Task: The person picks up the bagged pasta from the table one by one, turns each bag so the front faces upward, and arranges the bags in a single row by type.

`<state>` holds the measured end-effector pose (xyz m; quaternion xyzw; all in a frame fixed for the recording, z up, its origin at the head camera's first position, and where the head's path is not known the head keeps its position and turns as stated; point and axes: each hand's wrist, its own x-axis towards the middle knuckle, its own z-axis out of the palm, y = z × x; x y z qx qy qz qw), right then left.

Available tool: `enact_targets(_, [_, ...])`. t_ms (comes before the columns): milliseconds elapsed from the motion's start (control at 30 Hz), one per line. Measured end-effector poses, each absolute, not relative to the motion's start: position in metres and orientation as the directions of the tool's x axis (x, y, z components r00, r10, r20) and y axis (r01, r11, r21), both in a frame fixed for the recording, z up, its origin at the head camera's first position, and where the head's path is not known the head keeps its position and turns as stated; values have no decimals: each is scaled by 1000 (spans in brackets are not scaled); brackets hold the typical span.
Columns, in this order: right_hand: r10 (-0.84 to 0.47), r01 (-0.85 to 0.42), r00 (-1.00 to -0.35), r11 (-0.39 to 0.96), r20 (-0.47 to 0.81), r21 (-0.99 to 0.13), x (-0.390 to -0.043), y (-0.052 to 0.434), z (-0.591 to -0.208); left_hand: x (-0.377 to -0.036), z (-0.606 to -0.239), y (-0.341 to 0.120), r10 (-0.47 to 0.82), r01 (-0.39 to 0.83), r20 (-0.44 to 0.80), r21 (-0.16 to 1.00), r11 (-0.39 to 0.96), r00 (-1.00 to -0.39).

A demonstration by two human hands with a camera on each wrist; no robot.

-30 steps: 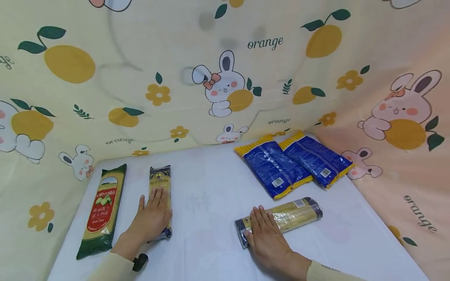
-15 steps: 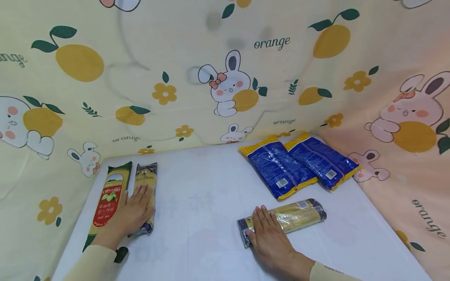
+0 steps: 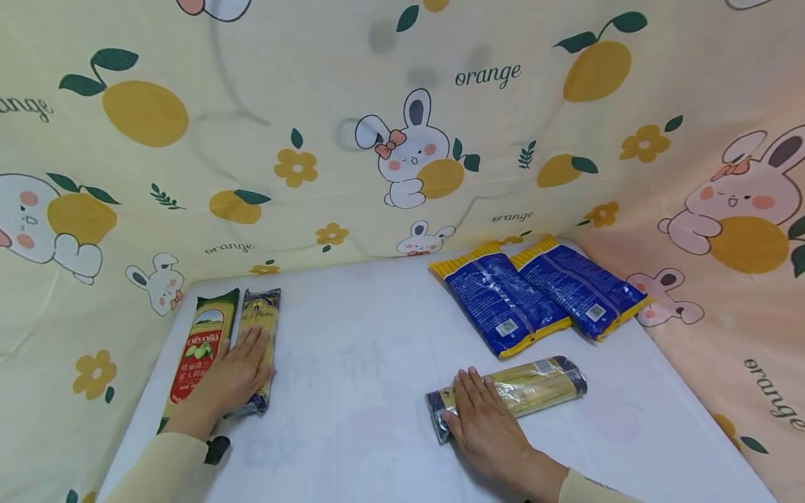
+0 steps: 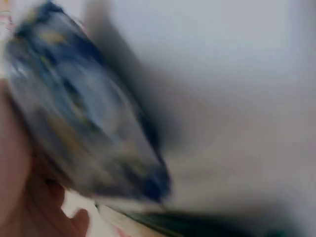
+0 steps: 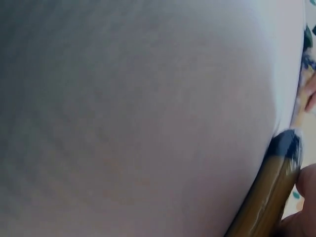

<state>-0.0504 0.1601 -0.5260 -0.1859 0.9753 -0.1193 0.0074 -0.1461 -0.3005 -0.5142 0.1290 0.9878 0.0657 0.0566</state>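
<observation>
Lying flat and straight-fingered, the left grip (image 3: pixel 236 374) touches one noodle packet (image 3: pixel 260 314), the right grip (image 3: pixel 490 426) another packet (image 3: pixel 542 388).

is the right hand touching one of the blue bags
No, the right hand rests on the see-through pack, with the blue bags lying farther back.

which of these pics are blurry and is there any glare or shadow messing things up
Head view: sharp enough to read the brand on the green-and-red pack, with pale glare on the left blue bag; left wrist view: heavily blurred, the packet smeared and a shadow beside it; right wrist view: rather soft, the tabletop dim at left, brighter toward upper right.
</observation>
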Motion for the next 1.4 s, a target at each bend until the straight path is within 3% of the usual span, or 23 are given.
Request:
enact_targets(167, [-385,-379,-923,889,29,-256,-53,168,-524,-142,-509,-285,189,161,-164,168,973,-968])
enact_targets(300, [-371,-387,-922,887,113,-251,-59,185,-523,-137,-497,-258,166,128,-215,180,975,-962])
enact_targets(433, [-322,-371,-917,906,235,-204,-69,218,-520,-132,-484,-218,230,193,-221,178,965,-948])
enact_targets(533, [-252,-302,-936,933,245,-195,-75,247,-518,-126,-480,-179,347,317,-170,180,931,-922])
enact_targets(633, [-156,-191,-974,956,167,-221,-78,271,-515,-114,-480,-133,487,466,-136,156,871,-863])
enact_targets(800, [-63,-69,-998,962,32,-265,-83,292,-517,-84,-485,-62,695,691,-143,80,718,-705])
enact_targets(900, [-53,-46,-998,962,-21,-268,-84,294,-520,-70,-494,-33,775,779,-158,53,625,-612])
enact_targets(1000, [-49,-36,-998,964,-44,-263,-85,292,-522,-63,-506,-18,810,820,-164,10,572,-563])
enact_targets(1200, [-71,-60,-997,975,-43,-215,-76,283,-521,-67,-524,-23,828,834,-103,-107,541,-551])
enact_targets(1400, [-177,-173,-984,976,-18,-133,-52,254,-519,-76,-518,-59,767,778,-131,-108,619,-629])
